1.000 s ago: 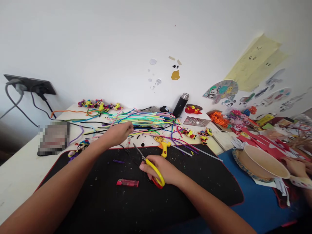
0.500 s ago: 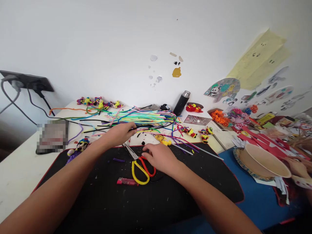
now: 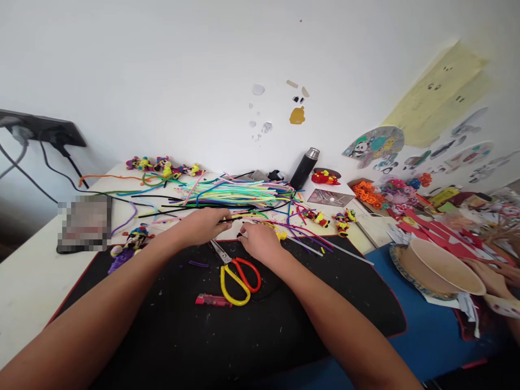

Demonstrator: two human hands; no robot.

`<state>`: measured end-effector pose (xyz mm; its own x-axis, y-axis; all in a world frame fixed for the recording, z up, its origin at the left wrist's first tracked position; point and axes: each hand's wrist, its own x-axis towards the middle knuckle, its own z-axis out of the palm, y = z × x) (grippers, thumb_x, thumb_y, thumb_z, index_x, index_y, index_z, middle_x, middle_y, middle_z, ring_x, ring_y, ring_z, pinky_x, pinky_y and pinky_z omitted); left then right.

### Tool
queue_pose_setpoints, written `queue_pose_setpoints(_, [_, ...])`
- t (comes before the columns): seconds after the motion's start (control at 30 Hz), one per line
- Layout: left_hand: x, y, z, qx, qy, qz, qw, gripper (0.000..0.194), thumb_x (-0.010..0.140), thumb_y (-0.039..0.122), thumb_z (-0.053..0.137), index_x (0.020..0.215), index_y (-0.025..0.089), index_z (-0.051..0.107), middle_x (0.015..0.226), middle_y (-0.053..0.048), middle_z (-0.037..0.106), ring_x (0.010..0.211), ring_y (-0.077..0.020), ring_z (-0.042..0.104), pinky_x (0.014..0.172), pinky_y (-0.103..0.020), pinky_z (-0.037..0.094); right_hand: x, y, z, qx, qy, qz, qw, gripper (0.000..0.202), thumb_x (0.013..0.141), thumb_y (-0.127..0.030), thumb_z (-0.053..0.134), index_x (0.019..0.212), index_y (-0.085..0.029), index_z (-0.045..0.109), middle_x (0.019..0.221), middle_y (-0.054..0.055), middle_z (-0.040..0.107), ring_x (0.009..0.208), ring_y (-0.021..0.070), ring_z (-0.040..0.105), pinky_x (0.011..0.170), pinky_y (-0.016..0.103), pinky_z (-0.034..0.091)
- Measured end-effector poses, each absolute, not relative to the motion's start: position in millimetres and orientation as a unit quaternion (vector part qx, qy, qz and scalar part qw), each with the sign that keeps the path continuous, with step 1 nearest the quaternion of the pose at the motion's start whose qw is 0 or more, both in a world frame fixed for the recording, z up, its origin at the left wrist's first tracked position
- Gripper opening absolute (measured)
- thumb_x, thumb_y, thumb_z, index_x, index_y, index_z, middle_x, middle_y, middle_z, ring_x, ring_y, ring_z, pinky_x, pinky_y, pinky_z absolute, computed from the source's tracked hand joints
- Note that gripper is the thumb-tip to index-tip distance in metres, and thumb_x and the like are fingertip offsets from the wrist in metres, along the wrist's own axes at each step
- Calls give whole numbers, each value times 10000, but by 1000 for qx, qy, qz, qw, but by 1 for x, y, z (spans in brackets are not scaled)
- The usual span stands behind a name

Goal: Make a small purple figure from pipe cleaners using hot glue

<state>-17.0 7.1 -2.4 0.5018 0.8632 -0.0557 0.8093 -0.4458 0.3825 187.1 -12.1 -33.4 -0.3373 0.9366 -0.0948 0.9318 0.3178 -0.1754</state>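
Note:
My left hand (image 3: 207, 225) is closed on a thin black pipe cleaner at the front of a heap of coloured pipe cleaners (image 3: 239, 193). Just to its right, my right hand (image 3: 260, 240) has its fingers bent together around a small black piece (image 3: 240, 234). Below both hands, scissors with one yellow and one red handle (image 3: 235, 281) lie on the black mat (image 3: 170, 336). A pink cutter (image 3: 213, 300) rests left of the handles, and a short purple piece (image 3: 198, 264) lies above it.
Small yellow and red figures (image 3: 162, 167) stand at the back left, near a pixelated flat object (image 3: 85, 223). A black flask (image 3: 304, 169) leans by a white box (image 3: 330, 196). At the right are a bowl (image 3: 444, 265) and another person's hand (image 3: 491, 279).
My right hand has moved up and away from the scissors, closing its fingers on the black piece. My left hand has shifted slightly right. The view has tilted a little.

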Motion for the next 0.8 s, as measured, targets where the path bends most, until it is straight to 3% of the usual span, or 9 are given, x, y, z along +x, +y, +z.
queue_pose_setpoints(0.5, [-14, 8, -12, 853, 483, 66, 185, 343, 995, 407, 414, 1095, 208, 675, 1072, -130, 775, 947, -319, 708, 735, -348, 461, 179, -8, -29, -552, -829, 91, -17, 297, 1008, -333, 584, 1254, -239, 722, 1193, 133, 779, 1119, 301, 715, 902, 373, 496])
queue_pose_setpoints(0.8, [-13, 9, -15, 850, 490, 61, 181, 326, 1005, 399, 435, 1091, 209, 687, 1098, -127, 779, 955, -307, 709, 734, -331, 463, 175, -6, -31, -547, -832, 96, -4, 271, 1003, -317, 582, 1183, -193, 743, 1156, 165, 781, 1085, 319, 721, 878, 383, 492])
